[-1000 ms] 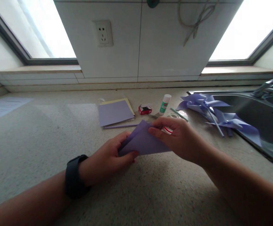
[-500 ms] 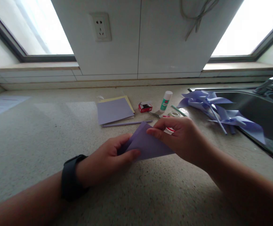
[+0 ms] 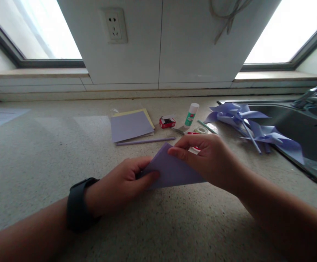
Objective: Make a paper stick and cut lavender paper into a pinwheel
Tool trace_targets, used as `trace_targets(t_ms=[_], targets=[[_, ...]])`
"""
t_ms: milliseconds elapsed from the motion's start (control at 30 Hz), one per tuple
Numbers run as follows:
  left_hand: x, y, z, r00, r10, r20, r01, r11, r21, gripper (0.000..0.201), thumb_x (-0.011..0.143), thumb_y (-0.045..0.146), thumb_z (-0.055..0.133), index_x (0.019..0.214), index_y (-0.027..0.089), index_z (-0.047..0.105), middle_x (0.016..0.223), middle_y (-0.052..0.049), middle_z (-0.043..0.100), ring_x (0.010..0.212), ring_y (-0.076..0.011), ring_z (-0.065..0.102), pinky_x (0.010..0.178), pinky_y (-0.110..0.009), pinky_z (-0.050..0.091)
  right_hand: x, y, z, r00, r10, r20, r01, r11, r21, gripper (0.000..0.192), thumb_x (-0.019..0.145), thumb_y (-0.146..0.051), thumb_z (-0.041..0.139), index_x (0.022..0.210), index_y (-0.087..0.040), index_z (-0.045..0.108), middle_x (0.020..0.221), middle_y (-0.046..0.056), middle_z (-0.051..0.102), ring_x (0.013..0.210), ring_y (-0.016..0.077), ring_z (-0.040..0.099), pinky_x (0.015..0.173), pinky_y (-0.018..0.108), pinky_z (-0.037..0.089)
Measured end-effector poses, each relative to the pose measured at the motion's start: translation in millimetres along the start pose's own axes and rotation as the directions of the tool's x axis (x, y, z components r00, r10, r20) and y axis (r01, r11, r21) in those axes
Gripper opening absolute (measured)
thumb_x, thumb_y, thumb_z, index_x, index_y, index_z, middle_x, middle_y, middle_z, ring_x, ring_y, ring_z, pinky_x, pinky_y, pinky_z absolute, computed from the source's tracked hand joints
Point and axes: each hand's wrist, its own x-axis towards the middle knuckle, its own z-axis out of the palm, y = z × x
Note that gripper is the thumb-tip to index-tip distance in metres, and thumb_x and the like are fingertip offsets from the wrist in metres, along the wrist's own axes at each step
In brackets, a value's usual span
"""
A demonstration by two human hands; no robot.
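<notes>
Lilac paper pinched between your two hands, fingers partly out of sight

Your folded lilac paper (image 3: pixel 175 169) is held above the near part of the countertop (image 3: pixel 158 225), its pointed corner facing the wall. Your left hand (image 3: pixel 125 182) is nearly closed on its left end, thumb on the near face; the fingertips behind are hidden. Your right hand (image 3: pixel 207 156) pinches near the top corner between thumb and bent index finger, covering the paper's right end; you can't see its other fingers.

Beyond that hand, the scissors (image 3: pixel 178 130) show a blade and bits of red handle, the rest blocked. The tape roll (image 3: pixel 201 130) sits just past your knuckles, near the upright glue stick (image 3: pixel 191 114). The lilac pinwheels (image 3: pixel 240 116) overlap at the sink's edge, so their count is hard to make out. At far left, a printed sheet (image 3: pixel 2 118) is cut off, its lines too blurred to read.
</notes>
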Motion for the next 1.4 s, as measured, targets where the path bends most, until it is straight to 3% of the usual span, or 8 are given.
trace_targets(t_ms=[567,1400], targets=[[-1.1,0.9,0.5,0.999,-0.039,-0.008,0.039,0.999,0.021,0.034,0.1,0.047,0.051,0.1,0.016,0.066,0.087,-0.001,0.058,0.075,-0.0137,0.048,0.066,-0.026,0.04,-0.9,-0.3,-0.5,0.999,-0.029,0.025,0.029,1.0,0.002,0.036,0.091,-0.048,0.065,0.071,-0.02,0.074,0.059,-0.002,0.06,0.055,0.0103,0.05,0.051,0.025,0.034],[-0.3,-0.4,1.4,0.998,-0.061,-0.028,0.062,0.998,0.021,0.038,0.1,0.05,0.05,0.097,0.016,0.066,0.083,-0.001,0.058,0.073,-0.0137,0.047,0.063,-0.025,0.038,-0.3,0.3,-0.5,0.999,-0.048,0.005,0.048,0.999,-0.014,0.038,0.091,-0.049,0.065,0.071,-0.019,0.073,0.059,-0.001,0.061,0.055,0.0107,0.051,0.052,0.025,0.035]])
